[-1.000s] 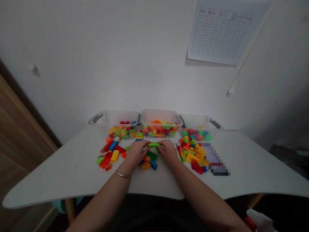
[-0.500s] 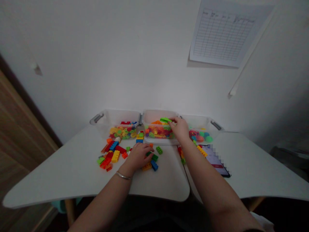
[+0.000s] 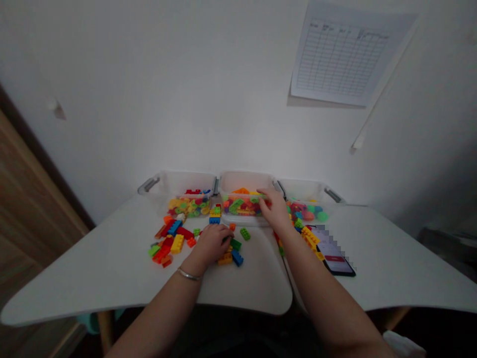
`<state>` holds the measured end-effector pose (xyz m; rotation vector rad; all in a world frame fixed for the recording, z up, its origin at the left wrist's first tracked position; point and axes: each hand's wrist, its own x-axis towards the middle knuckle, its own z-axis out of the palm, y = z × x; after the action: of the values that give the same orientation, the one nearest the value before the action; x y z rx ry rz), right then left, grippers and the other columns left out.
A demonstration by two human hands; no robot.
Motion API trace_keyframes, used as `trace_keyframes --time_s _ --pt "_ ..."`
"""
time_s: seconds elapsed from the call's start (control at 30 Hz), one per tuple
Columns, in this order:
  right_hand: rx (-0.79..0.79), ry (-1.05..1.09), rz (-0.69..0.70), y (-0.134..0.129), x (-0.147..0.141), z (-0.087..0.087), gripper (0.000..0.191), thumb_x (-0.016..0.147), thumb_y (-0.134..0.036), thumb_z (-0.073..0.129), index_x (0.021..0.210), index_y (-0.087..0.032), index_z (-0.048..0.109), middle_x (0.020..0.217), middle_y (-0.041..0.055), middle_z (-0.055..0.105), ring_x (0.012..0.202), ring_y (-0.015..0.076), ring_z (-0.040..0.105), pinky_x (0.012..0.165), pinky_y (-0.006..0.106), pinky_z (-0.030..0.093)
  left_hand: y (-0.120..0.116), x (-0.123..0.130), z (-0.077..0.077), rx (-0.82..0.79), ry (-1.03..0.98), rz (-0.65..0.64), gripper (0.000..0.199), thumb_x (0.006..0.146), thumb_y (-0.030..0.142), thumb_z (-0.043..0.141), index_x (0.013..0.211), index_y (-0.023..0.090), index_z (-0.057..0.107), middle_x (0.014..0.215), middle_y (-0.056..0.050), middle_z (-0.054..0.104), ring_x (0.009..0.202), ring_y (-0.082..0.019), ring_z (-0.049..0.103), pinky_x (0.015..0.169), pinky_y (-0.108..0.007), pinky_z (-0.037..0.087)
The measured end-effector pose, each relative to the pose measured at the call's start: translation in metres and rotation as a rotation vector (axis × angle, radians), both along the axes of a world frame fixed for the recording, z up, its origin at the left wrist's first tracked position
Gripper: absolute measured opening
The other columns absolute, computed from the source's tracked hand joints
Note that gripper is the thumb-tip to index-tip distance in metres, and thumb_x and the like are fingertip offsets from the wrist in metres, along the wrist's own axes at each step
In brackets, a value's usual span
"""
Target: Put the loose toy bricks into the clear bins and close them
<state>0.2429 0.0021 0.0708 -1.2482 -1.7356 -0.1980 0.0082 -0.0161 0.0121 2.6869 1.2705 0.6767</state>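
While the left hand (image 3: 213, 243), curled narrow, sits just beside a green brick (image 3: 235, 244) on the white table (image 3: 93, 283), the right hand (image 3: 274, 210) reaches into the middle of 3 clear plastic bins (image 3: 246, 180), its grip impossible to call, next to a phone (image 3: 334, 258) with unreadable small print, beneath a gridded wall sheet (image 3: 341, 59).

We are dipping our right hand (image 3: 275, 210) into the middle clear plastic bin (image 3: 246, 221), its fingertips (image 3: 261, 192) among a heap of green, red and orange building bricks (image 3: 242, 205). Our left hand (image 3: 211, 243) is curling low just beside a green brick (image 3: 235, 244), while a blue brick (image 3: 237, 258) and an orange brick (image 3: 225, 259) are lying near it.
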Motion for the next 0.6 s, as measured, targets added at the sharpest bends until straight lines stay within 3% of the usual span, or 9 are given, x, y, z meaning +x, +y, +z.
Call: trace_keyframes --time_s 0.13,0.4,0.5,0.6 --pt "0.063 0.027 -0.064 -0.028 0.011 -0.019 0.029 0.09 -0.025 0.046 0.11 -0.018 0.066 0.114 0.0102 0.069 0.111 0.0244 0.058 0.101 0.042 0.042 0.0 0.0 0.0 -0.007 0.025 0.046 0.02 0.089 0.02 0.054 0.096 0.021 0.072 0.1 -0.007 0.072 0.1 -0.024 0.064 0.094 -0.04 0.045" --pt "-0.231 -0.216 -0.441 -0.062 0.026 -0.072 0.035 0.084 -0.025 0.055 0.117 -0.015 0.061 0.115 0.0162 0.064 0.106 0.0321 0.056 0.094 0.046 0.043 -0.004 0.001 0.009 -0.027 -0.002 0.197 0.022 0.089 0.019 0.051 0.097 0.018 0.072 0.103 -0.009 0.072 0.098 -0.024 0.064 0.091 -0.039 0.047" --pt "-0.312 -0.277 -0.484 -0.063 0.026 -0.08 0.032 0.083 -0.026 0.058 0.112 -0.015 0.063 0.112 0.0183 0.064 0.101 0.0332 0.058 0.087 0.044 0.044 -0.004 0.001 0.01 -0.018 -0.064 0.144 0.025 0.092 0.023 0.047 0.1 0.018 0.07 0.106 -0.009 0.07 0.102 -0.023 0.063 0.094 -0.039 0.046" --pt "-0.372 -0.281 -0.489 -0.062 0.021 -0.081 0.03 0.083 -0.026 0.058 0.111 -0.016 0.064 0.117 0.0189 0.061 0.102 0.0323 0.058 0.085 0.042 0.044 -0.006 0.001 0.01 0.002 -0.076 -0.007 0.024 0.093 0.026 0.048 0.101 0.019 0.07 0.11 -0.009 0.069 0.105 -0.023 0.061 0.096 -0.04 0.045"
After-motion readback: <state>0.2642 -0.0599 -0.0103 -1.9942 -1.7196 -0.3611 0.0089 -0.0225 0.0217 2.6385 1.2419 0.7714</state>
